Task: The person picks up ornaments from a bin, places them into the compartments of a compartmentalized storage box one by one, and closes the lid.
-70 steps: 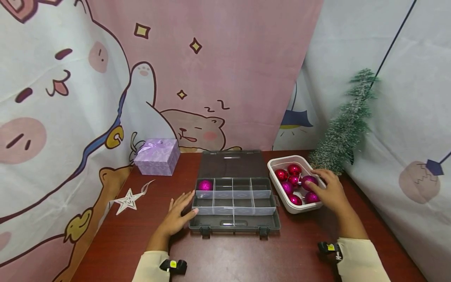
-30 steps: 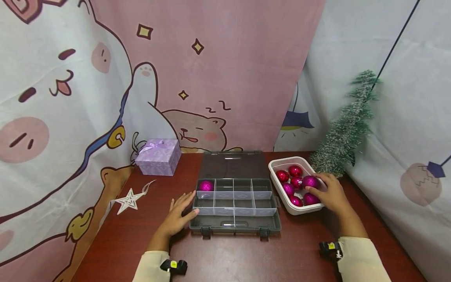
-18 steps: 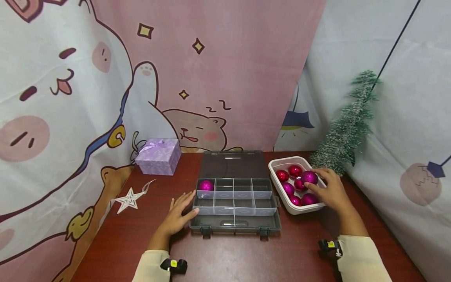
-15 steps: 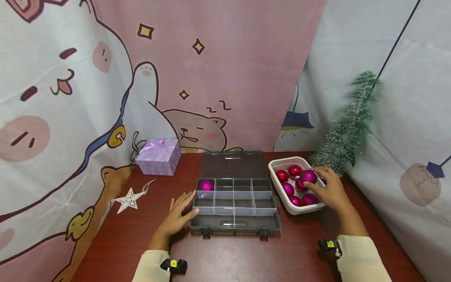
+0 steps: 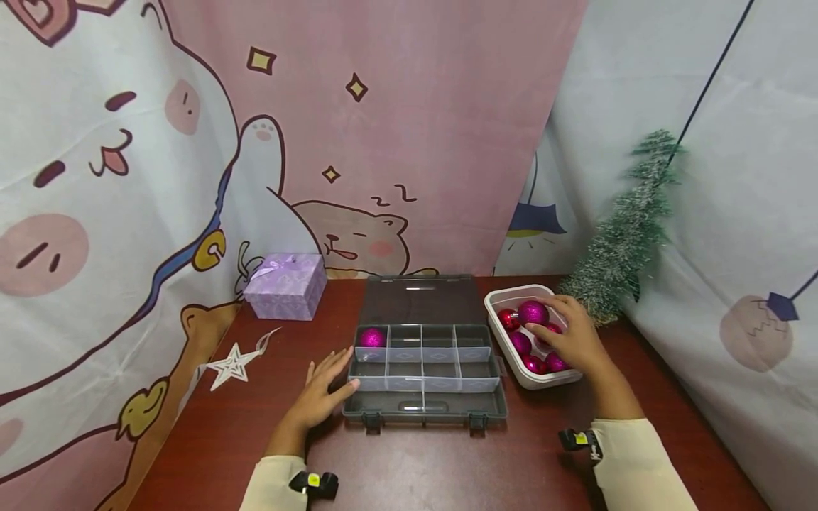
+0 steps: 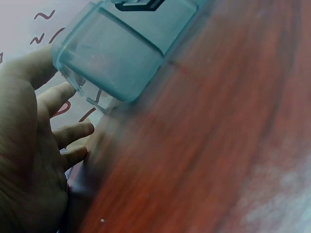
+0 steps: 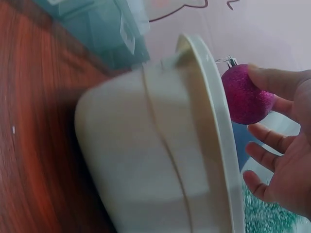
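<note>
My right hand (image 5: 573,336) pinches a glittery magenta Christmas bauble (image 5: 533,313) between thumb and forefinger, over the white plastic bin (image 5: 533,384). In the right wrist view the bauble (image 7: 247,94) is above the bin's rim, its silver cap facing away from the palm. More red and magenta baubles (image 5: 520,343) lie in the bin, partly hidden by the hand. My left hand (image 5: 322,389) rests with straight fingers against the left side of a clear grey divided organizer box (image 5: 424,408), its lid open at the back. One magenta bauble (image 5: 372,338) sits in its back-left compartment.
A lilac gift box (image 5: 285,287) with a ribbon stands at the back left. A white star ornament (image 5: 231,366) lies in front of it. Behind the bin at the right stands a small frosted artificial tree (image 5: 623,241). Printed curtains hang around the reddish-brown table (image 5: 422,468).
My right hand has taken up the magenta bauble from among the others and moved it left and up over the bin. The left hand has stayed at the organizer's side.
</note>
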Demonstrator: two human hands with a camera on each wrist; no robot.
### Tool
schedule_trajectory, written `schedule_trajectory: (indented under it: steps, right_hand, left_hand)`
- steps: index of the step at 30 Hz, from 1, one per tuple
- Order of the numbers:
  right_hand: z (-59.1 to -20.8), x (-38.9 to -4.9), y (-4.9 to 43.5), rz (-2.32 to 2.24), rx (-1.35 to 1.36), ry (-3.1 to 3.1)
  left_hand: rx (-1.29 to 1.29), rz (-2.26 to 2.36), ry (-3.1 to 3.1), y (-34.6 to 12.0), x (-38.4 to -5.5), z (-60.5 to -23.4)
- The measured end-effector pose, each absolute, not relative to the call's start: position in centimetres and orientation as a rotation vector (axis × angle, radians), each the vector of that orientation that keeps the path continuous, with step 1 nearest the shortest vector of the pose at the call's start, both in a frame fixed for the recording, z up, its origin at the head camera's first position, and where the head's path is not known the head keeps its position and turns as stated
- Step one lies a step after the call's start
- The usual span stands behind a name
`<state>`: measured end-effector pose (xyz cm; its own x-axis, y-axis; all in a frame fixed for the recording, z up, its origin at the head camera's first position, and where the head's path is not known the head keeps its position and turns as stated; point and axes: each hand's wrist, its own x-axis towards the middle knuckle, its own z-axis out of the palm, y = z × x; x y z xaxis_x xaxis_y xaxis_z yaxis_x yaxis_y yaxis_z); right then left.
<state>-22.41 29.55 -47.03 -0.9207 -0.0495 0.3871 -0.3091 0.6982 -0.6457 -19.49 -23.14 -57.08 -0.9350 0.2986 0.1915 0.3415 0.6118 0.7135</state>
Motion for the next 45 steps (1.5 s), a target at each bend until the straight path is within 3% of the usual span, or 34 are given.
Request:
schedule_trajectory:
  steps: [23,45]
  right_hand:
    - [-47.2,-23.8,22.7,1.108,0.413,-2.559]
    - [-47.2,-24.8,17.2,1.213,0.508,-2.564]
  left_hand:
    - [-0.653,-1.288,-2.579,-23.4,-19.5,-58.3]
    - [-0.558,-1.261,-2.762,-23.2,-19.3,-56.9]
